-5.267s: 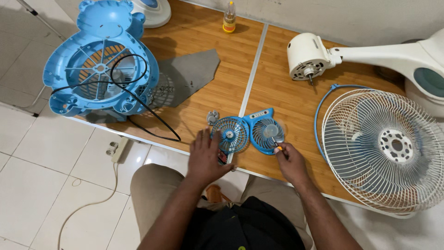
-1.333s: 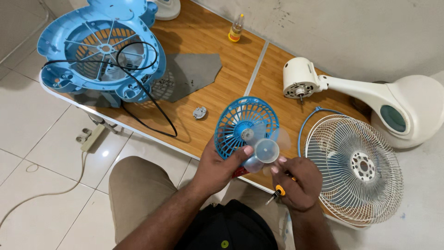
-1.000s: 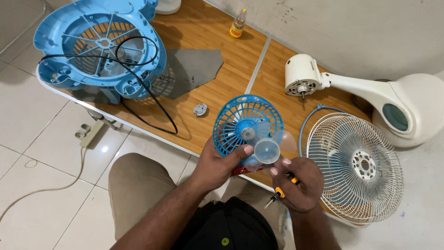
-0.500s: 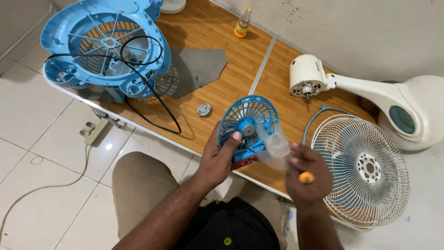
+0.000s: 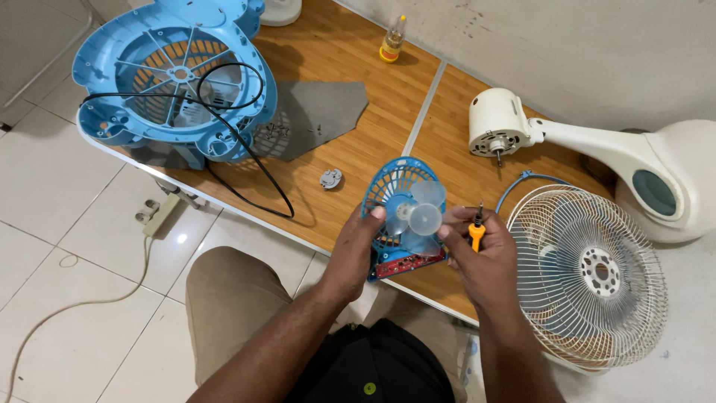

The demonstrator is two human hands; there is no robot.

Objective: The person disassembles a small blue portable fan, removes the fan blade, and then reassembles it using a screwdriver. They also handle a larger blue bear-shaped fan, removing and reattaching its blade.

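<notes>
Head view: just below frame centre, the small blue fan is gripped by the left hand; an orange screwdriver is pinched in the right hand. The clear blades could be scratched or cracked if the tip slips.

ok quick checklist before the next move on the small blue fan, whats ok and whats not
1. Left hand grips the small blue fan by its grille edge: ok.
2. Clear blade sits at the grille's middle, right fingertips touching it: ok.
3. Orange screwdriver held in the right hand, tip up: ok.
4. Red circuit board at the fan's lower edge, fastened or loose: cannot tell.
5. Small round part lies loose on the wooden table: not ok.
</notes>
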